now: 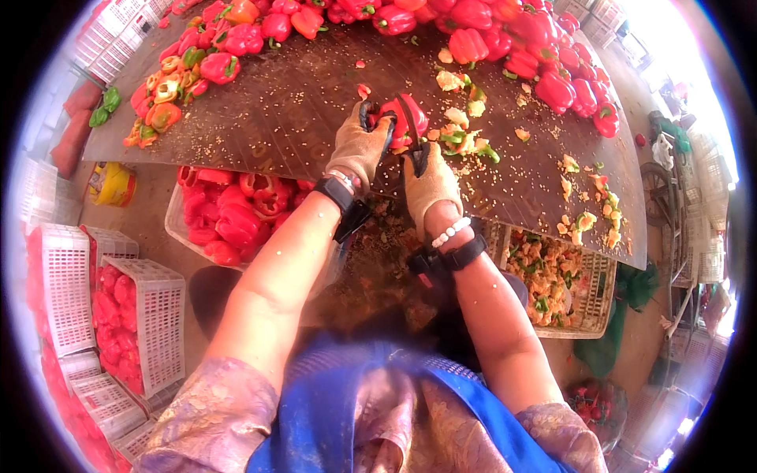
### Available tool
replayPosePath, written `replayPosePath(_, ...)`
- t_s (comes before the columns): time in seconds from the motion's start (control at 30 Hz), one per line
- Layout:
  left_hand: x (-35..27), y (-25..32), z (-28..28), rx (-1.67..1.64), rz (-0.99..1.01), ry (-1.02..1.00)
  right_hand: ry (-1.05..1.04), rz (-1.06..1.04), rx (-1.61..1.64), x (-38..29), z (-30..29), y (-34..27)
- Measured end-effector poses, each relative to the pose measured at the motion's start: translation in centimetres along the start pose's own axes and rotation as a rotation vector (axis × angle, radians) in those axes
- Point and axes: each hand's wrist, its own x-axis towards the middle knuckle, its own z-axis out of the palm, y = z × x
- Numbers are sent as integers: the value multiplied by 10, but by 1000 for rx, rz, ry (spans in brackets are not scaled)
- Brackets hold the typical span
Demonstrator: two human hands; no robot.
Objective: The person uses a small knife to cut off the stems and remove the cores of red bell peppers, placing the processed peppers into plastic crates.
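Both of my hands wear tan work gloves with black fingers, over the near part of a brown table. My left hand (362,142) grips a red bell pepper (416,115) by its left side. In my right hand (432,177) is a knife (408,116), its dark, narrow blade lying across the pepper's face. Whether the blade has cut in cannot be told. Pale seed cores with green stems (461,137) lie just right of the pepper. A small red pepper piece (364,91) is above my left hand.
Whole red peppers (532,29) are heaped along the table's (266,124) far side, with cut ones (168,88) at left. Below its near edge stand a crate of hollowed peppers (242,207) and a crate of cores (541,278). Stacked white crates (159,325) hold red peppers at left.
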Motion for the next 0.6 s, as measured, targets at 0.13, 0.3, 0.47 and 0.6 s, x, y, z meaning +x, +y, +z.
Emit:
replayPosePath(0.13,-2,3,6,77,38,-15,-88,25,-68,13,-15,10)
replayPosePath(0.3,6,3,8,168,100,-21,-188,-189,-283,40,-24,22)
replayPosePath(0.47,4,8,11,251,85,-38,-362,-138,-495,45,-12,0)
replayPosePath(0.6,5,20,26,377,-9,28,-404,-416,-778,51,12,22)
